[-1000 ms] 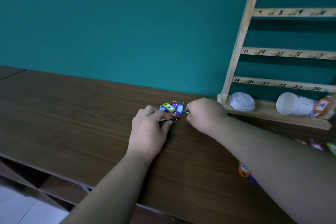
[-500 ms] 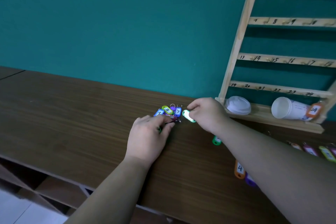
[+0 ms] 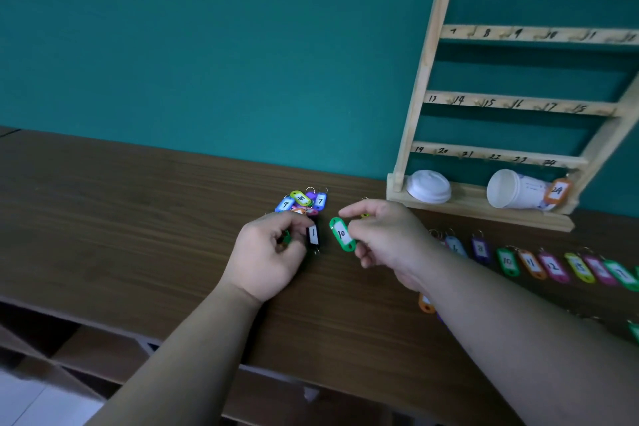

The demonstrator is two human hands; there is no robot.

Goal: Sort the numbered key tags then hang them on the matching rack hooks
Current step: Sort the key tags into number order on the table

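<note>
Left hand: The left hand is curling its fingers and pinching the black tag marked 1 low over the table. Something green is showing under its palm, too hidden to identify.
Right hand: The right hand is pinching the green tag marked 10 between thumb and forefinger, with the label facing the camera.
Change: One second ago both hands were working into the pile. Half a second ago the right hand was drawing the green tag out. Both tags are now sitting clear of the pile, near each other but apart.
Pile: Loose tags are lying overlapped just beyond the hands. The labels 9 and 7 are readable.
Row: The row of sorted tags is lying side by side on the table to the right, in front of the rack.
Rack: It is standing against the wall, and its numbered rails are showing bare hooks. An orange tag marked 24 is sitting below the 24 mark, in front of a tipped paper cup. Whether it is hanging cannot be told.
Meaning: Sorting is judged to be still under way. Two numbers are now being read, and each tag is likely needing a slot in the row before hanging starts.
Caution: A green tag in the row seems to be reading 10 as well, but it is blurred, so the label is worth checking.
</note>
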